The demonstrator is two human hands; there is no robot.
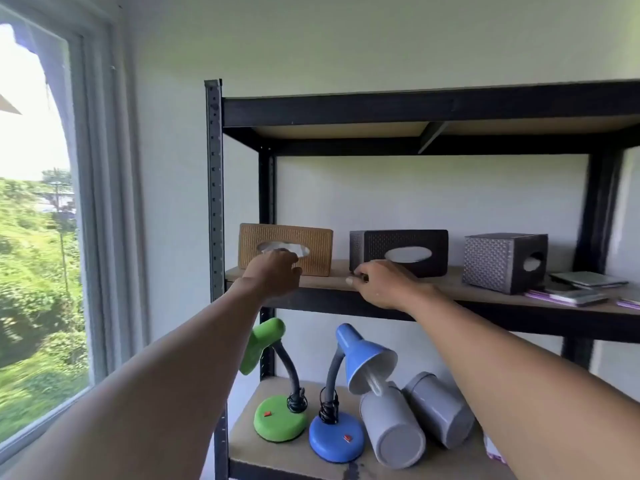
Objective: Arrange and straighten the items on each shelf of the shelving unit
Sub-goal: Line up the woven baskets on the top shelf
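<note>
On the middle shelf [325,283] of the black shelving unit [214,202] a tan woven tissue box [311,242] stands at the left with its oval opening facing me. My left hand [273,277] is against its lower front with bent fingers; its back hides any grip. To the right stands a dark woven tissue box [401,241]. My right hand [377,285] pinches its lower left corner between thumb and fingers. A grey cube tissue box [495,263] sits further right, turned at an angle.
Flat notebooks and dark slabs [585,289] lie at the right end of the middle shelf. Below stand a green desk lamp [280,420] and a blue desk lamp [337,441], with two grey cylinders [393,436] lying on their sides. A window [34,237] is at the left.
</note>
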